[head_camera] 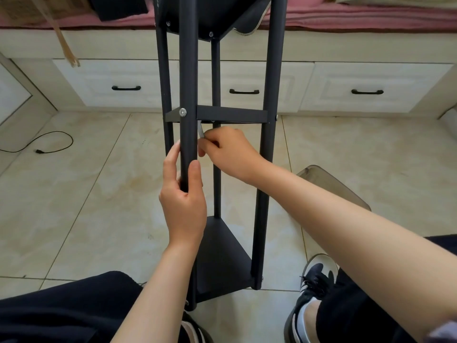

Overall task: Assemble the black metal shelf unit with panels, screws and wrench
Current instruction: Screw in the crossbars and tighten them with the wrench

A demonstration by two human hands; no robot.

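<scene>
Black metal tube-framed shelf unit (270,70) stands upright on tiled floor, between your feet. Left hand (184,194) grips near post; keep it braced. Right hand (230,151) pinches small silver hex wrench (200,129) under middle panel (232,114); seat it fully, turn in short arcs.

- No text, label, brand name, number or sign can be read anywhere in the head view.
- The black metal shelf unit (231,115) bears no readable marking.
- The black sneaker with white stripes (312,290) shows stripes only, no legible wording.
</scene>
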